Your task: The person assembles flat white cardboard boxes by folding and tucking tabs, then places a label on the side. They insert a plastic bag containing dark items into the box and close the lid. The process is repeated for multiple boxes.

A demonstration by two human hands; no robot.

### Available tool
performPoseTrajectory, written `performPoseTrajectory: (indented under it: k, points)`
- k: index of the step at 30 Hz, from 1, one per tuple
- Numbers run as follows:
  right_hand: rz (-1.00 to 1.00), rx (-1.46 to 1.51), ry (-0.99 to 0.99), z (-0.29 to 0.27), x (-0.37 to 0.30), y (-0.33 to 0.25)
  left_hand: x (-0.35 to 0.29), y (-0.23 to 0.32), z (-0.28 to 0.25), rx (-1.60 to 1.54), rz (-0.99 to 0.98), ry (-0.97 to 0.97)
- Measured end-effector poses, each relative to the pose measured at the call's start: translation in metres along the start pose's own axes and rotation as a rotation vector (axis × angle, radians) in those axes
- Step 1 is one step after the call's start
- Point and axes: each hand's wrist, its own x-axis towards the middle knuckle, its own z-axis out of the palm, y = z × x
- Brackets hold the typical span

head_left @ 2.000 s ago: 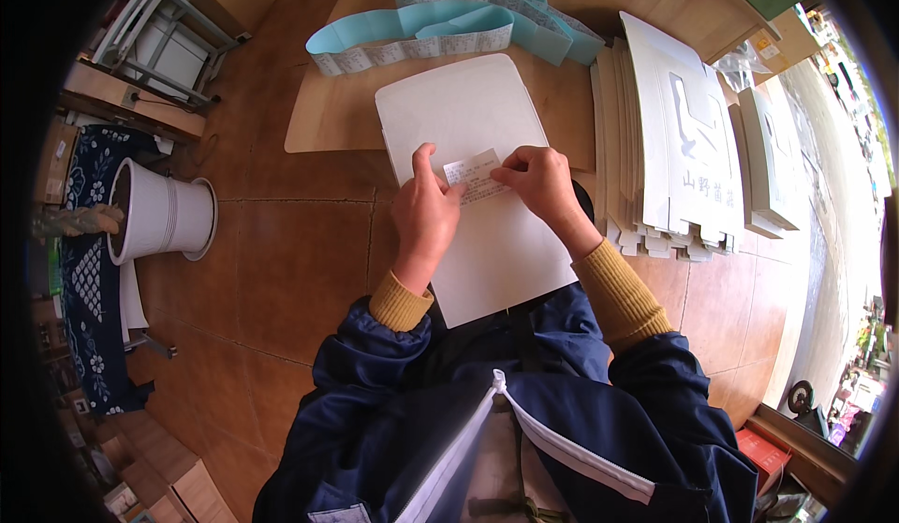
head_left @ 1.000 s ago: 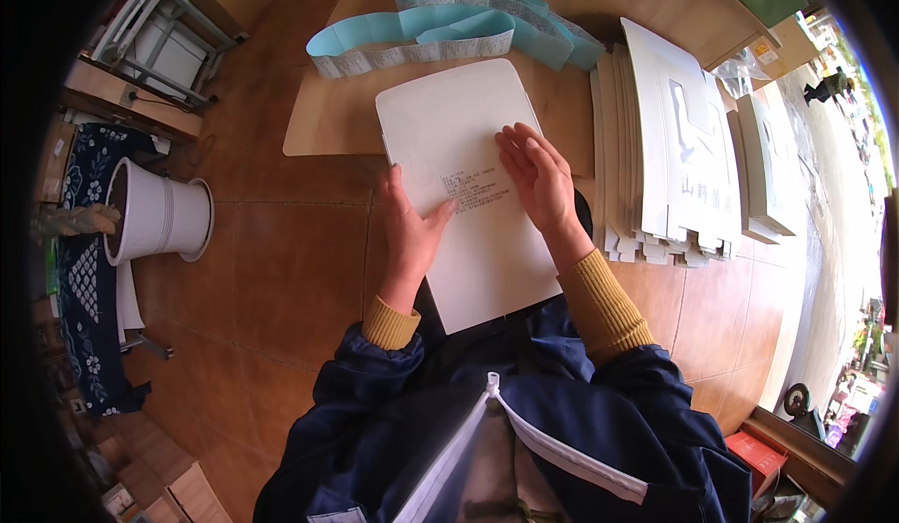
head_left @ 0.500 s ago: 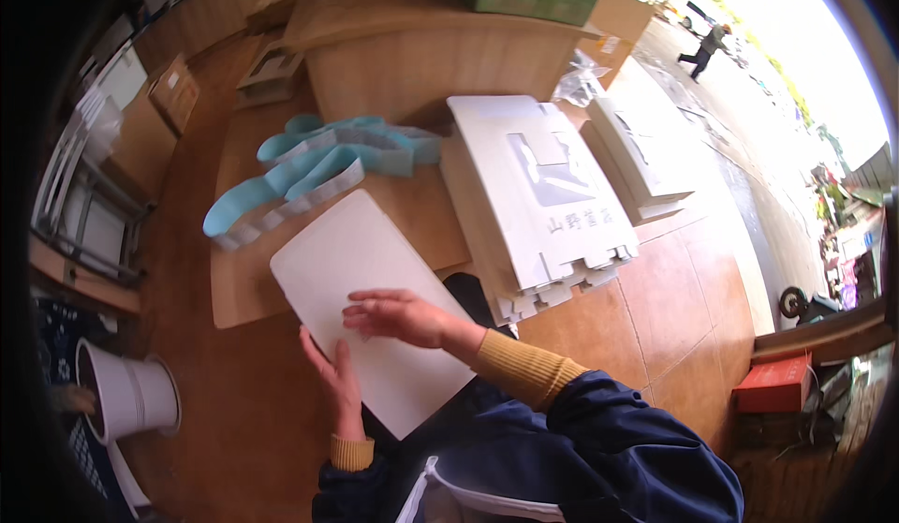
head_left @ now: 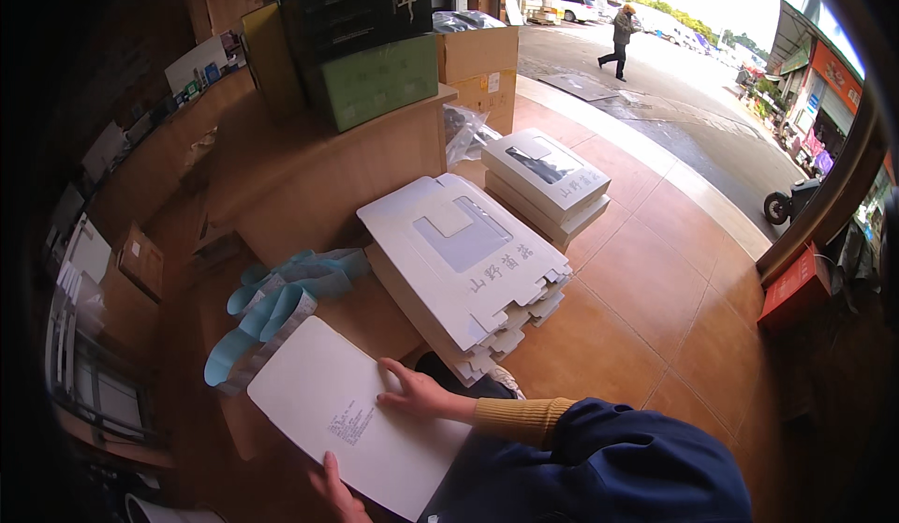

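A flat white cardboard box (head_left: 309, 378), with rounded corners and a small block of dark print, lies tilted across my lap. My left hand (head_left: 339, 495) grips its near left edge, thumb on top; the other fingers are partly hidden. On the upper face, by the right edge, rests my right hand (head_left: 421, 397), fingers apart and pressing on the surface beside the print. Past the far edge lies a long curled strip (head_left: 272, 312), light blue on one side and whitish on the other.
A stack of flattened white window boxes (head_left: 449, 242) stands just beyond my right hand. Behind it are more white boxes (head_left: 552, 172) and a wooden counter (head_left: 328, 181) bearing a green box (head_left: 379, 83). A red box (head_left: 796, 284) sits right; a person (head_left: 618, 41) walks outside.
My right hand has come down from above the box's middle to its right side, uncovering the print. My left hand has stayed at the near left edge. The view has tilted up toward the street.
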Motion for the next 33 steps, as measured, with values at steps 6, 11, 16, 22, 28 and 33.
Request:
performPoseTrajectory:
  k: [6,11,16,22,28,33]
  points:
    - [0.05,0.401,-0.255,0.019,-0.001,0.0,-0.027,0.082,-0.052,0.099,0.537,0.199]
    - [-0.023,0.103,-0.227,0.027,0.018,-0.015,-0.026,0.145,-0.092,0.489,0.776,0.652]
    - [-0.388,-0.227,-0.003,0.037,0.095,-0.051,0.026,0.164,-0.098,1.17,0.9,0.784]
    - [-0.664,-0.679,0.119,0.067,0.205,-0.073,0.113,0.174,-0.096,1.477,0.975,0.728]
    - [-0.498,-0.974,0.15,0.032,0.224,-0.058,0.182,0.169,-0.076,1.615,1.029,0.617]
    - [-0.255,-0.873,0.526,-0.064,0.162,-0.08,0.209,0.134,-0.041,1.856,0.887,0.626]
